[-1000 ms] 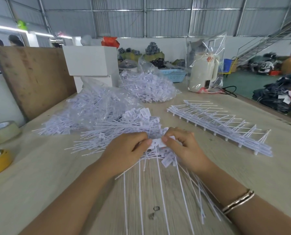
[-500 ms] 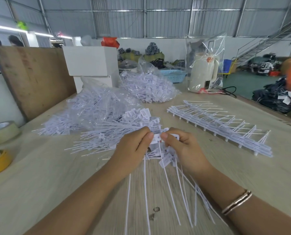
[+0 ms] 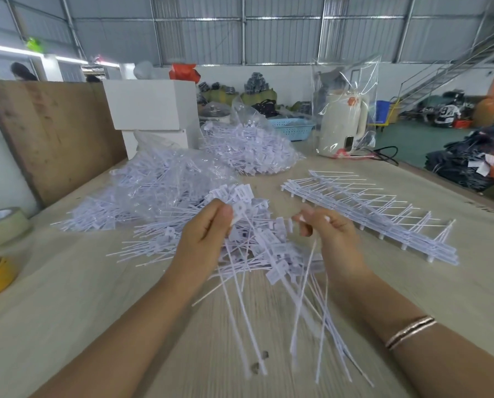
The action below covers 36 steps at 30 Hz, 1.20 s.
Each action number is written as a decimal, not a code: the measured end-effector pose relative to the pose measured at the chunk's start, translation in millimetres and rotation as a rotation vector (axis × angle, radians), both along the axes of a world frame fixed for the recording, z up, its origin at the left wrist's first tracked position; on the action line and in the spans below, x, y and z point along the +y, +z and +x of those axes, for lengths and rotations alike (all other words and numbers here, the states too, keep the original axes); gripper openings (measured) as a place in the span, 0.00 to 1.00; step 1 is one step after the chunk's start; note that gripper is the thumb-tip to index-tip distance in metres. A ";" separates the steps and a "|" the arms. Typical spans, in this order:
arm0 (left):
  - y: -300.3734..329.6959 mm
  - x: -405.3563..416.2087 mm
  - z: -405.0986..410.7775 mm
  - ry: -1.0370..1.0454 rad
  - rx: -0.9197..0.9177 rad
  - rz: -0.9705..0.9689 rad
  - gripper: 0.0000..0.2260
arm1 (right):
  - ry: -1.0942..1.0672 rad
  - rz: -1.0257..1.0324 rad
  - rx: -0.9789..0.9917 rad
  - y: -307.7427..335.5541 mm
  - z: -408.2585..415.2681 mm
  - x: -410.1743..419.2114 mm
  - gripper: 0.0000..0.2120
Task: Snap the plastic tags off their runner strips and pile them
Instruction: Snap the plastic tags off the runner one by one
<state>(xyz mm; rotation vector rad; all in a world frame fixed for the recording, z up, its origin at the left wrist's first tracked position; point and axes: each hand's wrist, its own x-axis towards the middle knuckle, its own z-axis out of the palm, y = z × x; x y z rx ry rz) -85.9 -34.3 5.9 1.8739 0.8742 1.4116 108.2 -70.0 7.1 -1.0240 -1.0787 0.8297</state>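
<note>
White plastic tags (image 3: 241, 209) pinched by their heads in the curled fingers of the left hand (image 3: 204, 239), raised over the loose pile of tags (image 3: 182, 234) at mid-table, thin tails hanging down and toward the camera, blurred. More tags (image 3: 309, 254) gripped in the right hand (image 3: 330, 239), thumb and forefinger closed on the heads, long tails trailing below the wrist; whether a runner strip sits among them, impossible to tell. Hands apart, a small gap between them. Bracelet (image 3: 409, 331) on the right forearm. To the right on the wooden table (image 3: 67, 311), a stack of runner strips (image 3: 383, 219) lying in a long diagonal row, tags still attached. Behind the pile, two clear bags of tags (image 3: 248, 147), one just behind, one farther back. White boxes (image 3: 154, 110) beyond those. Kettle wrapped in clear plastic (image 3: 343, 122) at the far edge, blue basket (image 3: 291, 127) beside it. Tape rolls (image 3: 3, 225) at the left edge, a plywood board (image 3: 53, 133) standing behind.
</note>
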 end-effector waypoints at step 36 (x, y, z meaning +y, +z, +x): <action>-8.2 -0.7 2.9 -0.084 0.372 0.076 0.16 | 0.189 0.103 -0.559 -10.9 -10.3 8.2 0.09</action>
